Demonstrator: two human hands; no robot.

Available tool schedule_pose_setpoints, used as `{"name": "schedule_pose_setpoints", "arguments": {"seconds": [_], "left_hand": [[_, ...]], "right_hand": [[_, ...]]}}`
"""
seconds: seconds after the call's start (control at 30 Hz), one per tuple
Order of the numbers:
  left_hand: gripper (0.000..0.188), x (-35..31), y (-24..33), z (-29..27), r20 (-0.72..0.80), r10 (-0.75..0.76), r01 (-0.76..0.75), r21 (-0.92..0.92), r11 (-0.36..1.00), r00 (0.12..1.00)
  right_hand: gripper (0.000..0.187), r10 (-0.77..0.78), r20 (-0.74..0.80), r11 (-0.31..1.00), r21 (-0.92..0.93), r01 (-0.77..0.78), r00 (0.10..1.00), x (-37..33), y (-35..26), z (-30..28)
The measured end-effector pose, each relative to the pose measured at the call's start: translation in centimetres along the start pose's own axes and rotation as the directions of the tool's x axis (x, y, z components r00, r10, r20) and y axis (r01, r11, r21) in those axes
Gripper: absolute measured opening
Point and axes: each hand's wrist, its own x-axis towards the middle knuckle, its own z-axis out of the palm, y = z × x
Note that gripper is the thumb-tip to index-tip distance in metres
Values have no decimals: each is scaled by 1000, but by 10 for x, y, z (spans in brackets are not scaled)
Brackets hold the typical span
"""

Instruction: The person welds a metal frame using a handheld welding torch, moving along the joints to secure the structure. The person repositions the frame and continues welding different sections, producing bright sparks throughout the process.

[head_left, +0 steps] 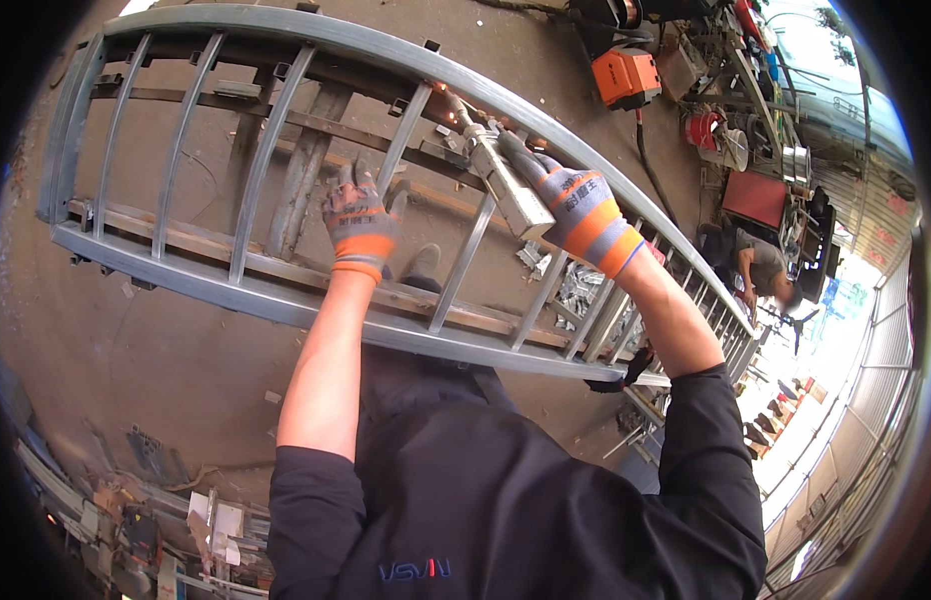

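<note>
A long metal railing frame (186,279) with evenly spaced crossbars lies before me on supports. My right hand (586,212), in a grey and orange glove, is closed around a metal welding torch (508,190). The torch's narrow nozzle points to where a crossbar (404,138) meets the far rail (331,33), and small sparks glow at that joint. My left hand (360,222), gloved alike, is over the frame left of this crossbar. Its fingers stretch forward, somewhat apart, with no object visible in them. Whether its palm rests on a part beneath is hidden.
Beyond the far rail stands an orange machine (626,78) with a hose. Another person (762,262) bends down at the right, beside a red box-like item (756,198). Shiny metal offcuts (583,287) lie beneath the frame. Stacked materials (221,530) fill the lower left.
</note>
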Motion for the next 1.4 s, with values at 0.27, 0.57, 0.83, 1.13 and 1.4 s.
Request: {"name": "schedule_pose_setpoints", "arguments": {"seconds": [0.27,0.57,0.83,1.13,1.4], "left_hand": [[82,-67,101,41,-199,241,-245,1,969,950],[64,-51,124,89,181,-18,37,-100,994,983],[68,-53,124,87,113,9,0,-83,997,994],[66,-71,120,92,-83,131,-148,-244,958,988],[55,-74,119,101,-177,131,-190,-382,905,976]], "right_hand": [[98,-32,-23,999,9,32,999,-61,28,9],[113,32,102,999,-6,-32,994,-102,70,20],[107,27,107,999,44,-31,994,-107,82,28],[99,-36,3,993,109,36,999,-109,74,22],[49,198,69,894,397,-209,978,-113,68,29]]}}
